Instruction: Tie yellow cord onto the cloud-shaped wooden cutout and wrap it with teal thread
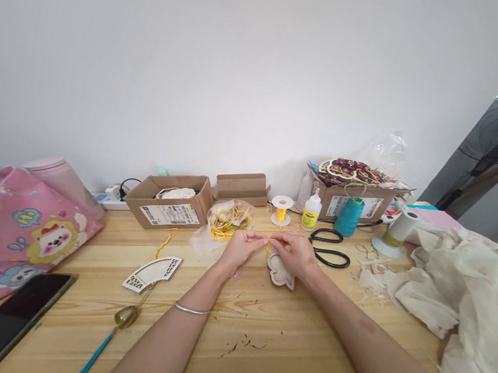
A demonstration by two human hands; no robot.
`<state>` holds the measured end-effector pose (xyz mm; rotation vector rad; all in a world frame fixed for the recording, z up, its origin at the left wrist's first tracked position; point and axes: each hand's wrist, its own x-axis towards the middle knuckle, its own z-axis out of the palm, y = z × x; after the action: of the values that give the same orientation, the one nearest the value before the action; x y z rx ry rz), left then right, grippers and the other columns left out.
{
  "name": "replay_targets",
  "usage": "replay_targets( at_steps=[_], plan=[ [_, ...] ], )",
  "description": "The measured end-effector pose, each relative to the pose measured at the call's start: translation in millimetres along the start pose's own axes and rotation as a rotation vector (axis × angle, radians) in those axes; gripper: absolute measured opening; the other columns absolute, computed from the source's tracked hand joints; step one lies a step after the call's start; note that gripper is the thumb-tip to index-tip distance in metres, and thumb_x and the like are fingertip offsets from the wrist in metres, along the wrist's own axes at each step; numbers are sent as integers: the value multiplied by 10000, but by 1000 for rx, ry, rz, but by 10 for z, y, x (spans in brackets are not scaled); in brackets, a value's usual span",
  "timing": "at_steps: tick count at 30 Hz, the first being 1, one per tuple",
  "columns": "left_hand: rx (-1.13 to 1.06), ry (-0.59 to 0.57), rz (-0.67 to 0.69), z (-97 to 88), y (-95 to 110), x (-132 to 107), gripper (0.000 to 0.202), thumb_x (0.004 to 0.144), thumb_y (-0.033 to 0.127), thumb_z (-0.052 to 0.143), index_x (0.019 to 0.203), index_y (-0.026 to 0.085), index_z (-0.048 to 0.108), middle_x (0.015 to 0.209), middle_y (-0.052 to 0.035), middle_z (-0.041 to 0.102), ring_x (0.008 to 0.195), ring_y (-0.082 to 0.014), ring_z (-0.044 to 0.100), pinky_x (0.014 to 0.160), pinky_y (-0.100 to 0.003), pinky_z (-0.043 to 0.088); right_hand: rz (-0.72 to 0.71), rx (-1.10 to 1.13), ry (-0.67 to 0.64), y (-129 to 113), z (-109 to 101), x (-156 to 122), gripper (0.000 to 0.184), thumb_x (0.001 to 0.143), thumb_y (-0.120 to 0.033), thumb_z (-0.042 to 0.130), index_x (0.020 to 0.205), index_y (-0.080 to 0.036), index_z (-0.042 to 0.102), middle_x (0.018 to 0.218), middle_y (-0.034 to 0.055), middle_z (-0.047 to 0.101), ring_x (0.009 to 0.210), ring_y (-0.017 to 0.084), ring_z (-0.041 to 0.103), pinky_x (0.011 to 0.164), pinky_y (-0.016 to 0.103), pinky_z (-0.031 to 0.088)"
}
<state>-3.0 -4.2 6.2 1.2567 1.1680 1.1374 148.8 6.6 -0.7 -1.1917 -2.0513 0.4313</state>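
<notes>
My left hand (240, 249) and my right hand (295, 254) meet above the wooden table (244, 346), and each pinches a thin yellow cord (269, 242) between thumb and fingers. Just below my right hand lies a small wooden cutout (281, 274), partly hidden by the hand. Behind my left hand sits a clear plastic bag of yellow cord (228, 221). A fan-shaped wooden cutout (153, 272) lies to the left, with a yellow tassel (163, 244) at one end and a gold bead (126, 317) at the other.
Black scissors (329, 247), a yellow thread spool (281, 210), a glue bottle (311, 210) and a teal thread cone (348, 217) stand beyond my hands. Cardboard boxes (172, 202) line the wall. A pink bag (4, 233), a phone (8, 318) and crumpled cream fabric (461, 295) flank the table.
</notes>
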Motion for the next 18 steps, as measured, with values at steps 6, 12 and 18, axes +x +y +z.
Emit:
replay_targets(
  at_steps=[6,12,18],
  plan=[
    [-20,-21,-70,31,85,-55,295,518,347,699,692,112,661,356,63,429,370,-49,338,410,-195,241,20,-7,26,18,-7,-3,185,770,-266,488,797,-201,660,719,22,667,672,141,570,589,236,396],
    [-33,-16,-82,24,73,-50,317,518,354,701,716,109,664,332,82,374,354,-39,298,400,-193,214,47,-15,29,21,3,-10,195,771,-280,479,797,-211,660,726,18,667,672,141,568,582,233,390],
    [-32,-37,-76,18,51,-37,336,525,364,699,730,100,668,340,80,382,366,-37,301,411,-188,220,70,-39,29,9,-2,-9,197,768,-288,481,789,-209,661,728,23,664,680,144,564,582,235,386]
  ],
)
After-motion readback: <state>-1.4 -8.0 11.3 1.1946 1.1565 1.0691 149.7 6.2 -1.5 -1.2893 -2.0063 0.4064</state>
